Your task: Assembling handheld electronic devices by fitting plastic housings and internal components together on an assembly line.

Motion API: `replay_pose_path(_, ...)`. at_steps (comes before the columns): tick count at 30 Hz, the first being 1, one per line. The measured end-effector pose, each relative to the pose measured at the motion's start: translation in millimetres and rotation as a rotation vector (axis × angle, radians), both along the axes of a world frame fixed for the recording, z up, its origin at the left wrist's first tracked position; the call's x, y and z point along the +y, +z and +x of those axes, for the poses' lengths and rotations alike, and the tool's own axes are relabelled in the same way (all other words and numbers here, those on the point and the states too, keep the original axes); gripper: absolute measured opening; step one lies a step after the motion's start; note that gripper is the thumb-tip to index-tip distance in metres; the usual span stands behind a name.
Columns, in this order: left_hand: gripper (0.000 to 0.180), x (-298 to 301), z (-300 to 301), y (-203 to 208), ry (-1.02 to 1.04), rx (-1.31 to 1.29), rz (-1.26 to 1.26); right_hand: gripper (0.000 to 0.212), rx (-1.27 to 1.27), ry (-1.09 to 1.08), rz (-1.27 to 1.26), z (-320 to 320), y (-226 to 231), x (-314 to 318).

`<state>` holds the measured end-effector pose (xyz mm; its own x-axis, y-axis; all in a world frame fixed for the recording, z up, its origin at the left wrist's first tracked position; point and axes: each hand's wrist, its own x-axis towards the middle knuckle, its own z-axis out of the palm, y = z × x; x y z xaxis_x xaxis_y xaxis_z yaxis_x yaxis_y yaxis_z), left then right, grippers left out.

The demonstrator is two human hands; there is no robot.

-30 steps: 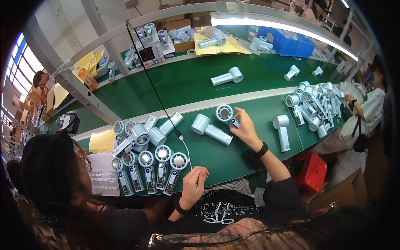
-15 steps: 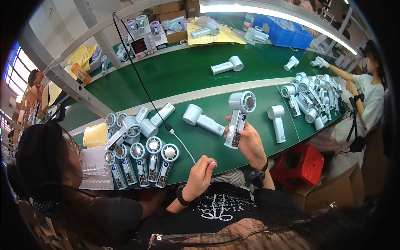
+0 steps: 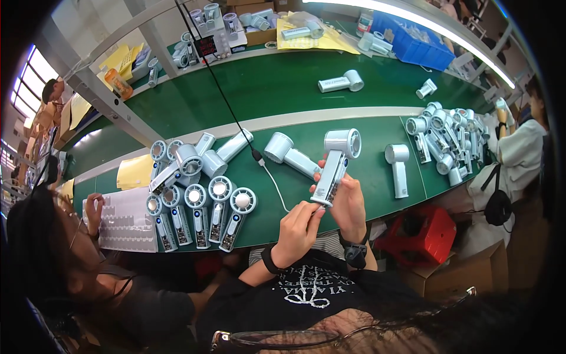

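Observation:
A pale blue handheld fan [image 3: 331, 172] is tilted in front of me, its round head up and its open handle showing inner parts. My right hand [image 3: 350, 207] is closed around the handle from the right. My left hand [image 3: 296, 233] pinches the plug end of a white charging cable [image 3: 275, 184] against the handle's bottom end. Fingers hide the plug, so I cannot tell whether it sits in the fan. Left of these, several fans with open handles [image 3: 200, 227] lie in a row, small blue lights on them. Another fan [image 3: 293, 154] lies just behind the held one.
A single fan [image 3: 398, 170] lies at the right, before a large heap of fans [image 3: 445, 137]. The black cord [image 3: 227, 100] hangs down across the bench. Co-workers sit on both sides. A red stool [image 3: 421, 236] and a cardboard box [image 3: 471, 268] stand at lower right.
My left hand has moved right and up with the cable end to the fan's base. The fan has turned in my right hand. A co-worker's hand now shows at left.

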<state>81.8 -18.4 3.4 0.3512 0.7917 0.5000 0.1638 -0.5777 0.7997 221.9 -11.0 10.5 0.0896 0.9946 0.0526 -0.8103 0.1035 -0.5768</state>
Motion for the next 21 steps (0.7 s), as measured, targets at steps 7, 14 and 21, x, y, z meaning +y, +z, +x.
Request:
replay_pose_path(7, 0.006, 0, -2, -1, 0.105, 0.043, -0.002, 0.057, -0.242, -0.136, -0.04, -15, -1, -4)
replay_pose_path(14, 0.004, 2, -8, -2, 0.114, 0.066, -0.026, 0.065, -0.382, -0.209, -0.003, -26, -8, -4)
replay_pose_path(21, 0.005, 3, -14, -5, 0.092, 0.026, -0.13, 0.06, -0.537, -0.275, 0.082, -32, -24, -4)
